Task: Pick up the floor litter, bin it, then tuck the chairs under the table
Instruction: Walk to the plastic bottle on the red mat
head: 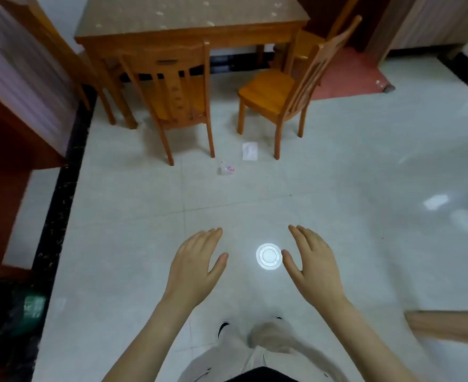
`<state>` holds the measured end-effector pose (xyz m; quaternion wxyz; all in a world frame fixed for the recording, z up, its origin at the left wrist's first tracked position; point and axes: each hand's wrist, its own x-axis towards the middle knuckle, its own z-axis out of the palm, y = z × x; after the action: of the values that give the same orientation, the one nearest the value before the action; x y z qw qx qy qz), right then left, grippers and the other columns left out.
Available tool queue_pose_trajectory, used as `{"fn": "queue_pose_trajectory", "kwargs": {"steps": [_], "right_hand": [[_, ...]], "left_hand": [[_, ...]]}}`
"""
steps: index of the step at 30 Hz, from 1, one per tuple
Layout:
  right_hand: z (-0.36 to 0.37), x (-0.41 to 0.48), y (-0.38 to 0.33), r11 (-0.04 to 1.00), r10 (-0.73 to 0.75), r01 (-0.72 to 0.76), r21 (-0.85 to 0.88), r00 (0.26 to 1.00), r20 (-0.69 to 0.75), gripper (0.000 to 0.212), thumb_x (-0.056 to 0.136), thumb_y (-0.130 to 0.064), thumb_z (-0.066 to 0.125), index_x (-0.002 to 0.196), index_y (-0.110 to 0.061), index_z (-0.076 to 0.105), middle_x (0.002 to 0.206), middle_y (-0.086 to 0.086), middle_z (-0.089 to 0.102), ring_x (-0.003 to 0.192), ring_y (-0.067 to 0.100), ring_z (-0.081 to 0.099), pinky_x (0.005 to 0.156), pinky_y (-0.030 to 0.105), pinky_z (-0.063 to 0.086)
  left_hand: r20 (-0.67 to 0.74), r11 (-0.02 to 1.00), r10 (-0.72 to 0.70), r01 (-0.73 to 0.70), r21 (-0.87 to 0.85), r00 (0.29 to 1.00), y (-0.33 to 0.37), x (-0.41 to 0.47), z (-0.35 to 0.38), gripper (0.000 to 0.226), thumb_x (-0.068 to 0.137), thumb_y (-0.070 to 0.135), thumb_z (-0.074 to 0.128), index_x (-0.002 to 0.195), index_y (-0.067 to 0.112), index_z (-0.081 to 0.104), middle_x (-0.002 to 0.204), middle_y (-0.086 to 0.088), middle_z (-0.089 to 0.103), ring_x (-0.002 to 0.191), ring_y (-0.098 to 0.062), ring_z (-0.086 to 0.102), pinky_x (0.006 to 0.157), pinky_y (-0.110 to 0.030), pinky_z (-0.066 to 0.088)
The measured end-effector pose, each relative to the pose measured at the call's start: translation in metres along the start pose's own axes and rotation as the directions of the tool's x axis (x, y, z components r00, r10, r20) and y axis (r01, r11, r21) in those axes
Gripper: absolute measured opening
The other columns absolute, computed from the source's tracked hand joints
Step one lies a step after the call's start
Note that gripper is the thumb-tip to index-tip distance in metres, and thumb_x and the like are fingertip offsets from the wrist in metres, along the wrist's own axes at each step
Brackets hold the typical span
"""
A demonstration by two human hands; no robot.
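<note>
left hand (197, 260), right hand (314, 260) both spread, empty. wrapper (226, 169), paper slip (250, 151) on floor just off table (188, 33). squat, pinch one each imo

We can't identify the wrapper (226, 169) on the floor: pink marks, too small to read. The table (191, 17) is cut by the top edge. The far chair (308, 41) is mostly hidden behind the near right chair (266, 89). The dark heap (9, 307) at bottom left is blurred and clipped by the left edge; we can't tell what it is. Same for the tan blur (448, 323) at the right edge. The shoe (223, 328) is half hidden.
</note>
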<state>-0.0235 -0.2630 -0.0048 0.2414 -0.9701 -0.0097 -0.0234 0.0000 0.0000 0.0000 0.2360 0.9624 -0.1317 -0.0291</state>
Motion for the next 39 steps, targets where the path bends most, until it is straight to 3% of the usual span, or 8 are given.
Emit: {"fn": "queue_pose_trajectory", "kwargs": {"steps": [4, 8, 16, 21, 26, 34, 39], "right_hand": [[-0.008, 0.004, 0.021, 0.993, 0.115, -0.114, 0.004, 0.991, -0.063, 0.057, 0.094, -0.046, 0.04, 0.14, -0.014, 0.048, 0.139, 0.007, 0.054, 0.131, 0.026, 0.047, 0.106, 0.04, 0.037], [-0.029, 0.021, 0.061, 0.979, 0.205, -0.204, 0.022, 0.97, -0.133, 0.058, 0.094, -0.048, 0.039, 0.142, -0.015, 0.048, 0.141, 0.006, 0.053, 0.131, 0.026, 0.047, 0.106, 0.044, 0.039], [-0.087, 0.062, 0.203, 0.926, 0.377, -0.372, 0.061, 0.913, -0.156, 0.061, 0.094, -0.051, 0.035, 0.144, -0.017, 0.044, 0.142, 0.006, 0.051, 0.132, 0.024, 0.045, 0.107, 0.041, 0.039], [-0.151, 0.11, 0.298, 0.922, 0.387, -0.384, 0.051, 0.909, -0.153, 0.06, 0.095, -0.049, 0.036, 0.144, -0.015, 0.044, 0.141, 0.007, 0.052, 0.131, 0.024, 0.047, 0.106, 0.041, 0.041], [-0.205, 0.168, 0.37, 0.907, 0.422, -0.414, 0.081, 0.883, -0.206, 0.059, 0.094, -0.046, 0.038, 0.143, -0.014, 0.046, 0.14, 0.006, 0.052, 0.13, 0.023, 0.047, 0.105, 0.041, 0.041], [-0.219, 0.282, 0.486, 0.895, 0.444, -0.432, 0.109, 0.885, -0.138, 0.06, 0.095, -0.049, 0.033, 0.146, -0.019, 0.041, 0.145, 0.002, 0.048, 0.134, 0.018, 0.042, 0.109, 0.037, 0.037], [-0.248, 0.394, 0.56, 0.884, 0.467, -0.459, 0.088, 0.868, -0.167, 0.06, 0.095, -0.049, 0.032, 0.147, -0.02, 0.04, 0.146, 0.0, 0.047, 0.135, 0.017, 0.04, 0.11, 0.032, 0.032]], "left_hand": [[0.039, 0.997, 0.075, -0.075, 0.004, 0.996, 0.01, 0.039, 0.007, 0.056, 0.095, 0.05, 0.032, 0.14, 0.022, 0.046, 0.14, 0.006, 0.05, 0.131, -0.017, 0.043, 0.108, -0.035, 0.034], [0.046, 0.984, 0.178, -0.177, -0.025, 0.983, 0.046, 0.097, 0.021, 0.056, 0.094, 0.05, 0.033, 0.14, 0.021, 0.047, 0.139, 0.006, 0.052, 0.13, -0.016, 0.044, 0.107, -0.036, 0.035], [0.16, 0.936, 0.348, -0.352, 0.003, 0.924, 0.162, 0.233, 0.097, 0.055, 0.094, 0.049, 0.033, 0.137, 0.019, 0.049, 0.134, 0.004, 0.055, 0.125, -0.018, 0.048, 0.103, -0.035, 0.038], [0.22, 0.914, 0.399, -0.404, -0.022, 0.89, 0.265, 0.315, 0.147, 0.055, 0.095, 0.05, 0.03, 0.139, 0.021, 0.046, 0.138, 0.004, 0.051, 0.13, -0.019, 0.044, 0.111, -0.036, 0.029], [0.194, 0.889, 0.456, -0.453, -0.063, 0.868, 0.35, 0.405, 0.173, 0.054, 0.095, 0.049, 0.031, 0.139, 0.021, 0.047, 0.141, 0.004, 0.049, 0.132, -0.017, 0.041, 0.114, -0.036, 0.024], [0.223, 0.898, 0.436, -0.437, -0.044, 0.872, 0.393, 0.558, 0.229, 0.054, 0.095, 0.049, 0.034, 0.136, 0.018, 0.051, 0.135, 0.003, 0.054, 0.127, -0.018, 0.046, 0.109, -0.037, 0.034], [0.231, 0.866, 0.493, -0.499, -0.036, 0.839, 0.432, 0.702, 0.253, 0.053, 0.095, 0.049, 0.034, 0.136, 0.02, 0.051, 0.136, 0.004, 0.053, 0.127, -0.017, 0.046, 0.108, -0.034, 0.034]]}}
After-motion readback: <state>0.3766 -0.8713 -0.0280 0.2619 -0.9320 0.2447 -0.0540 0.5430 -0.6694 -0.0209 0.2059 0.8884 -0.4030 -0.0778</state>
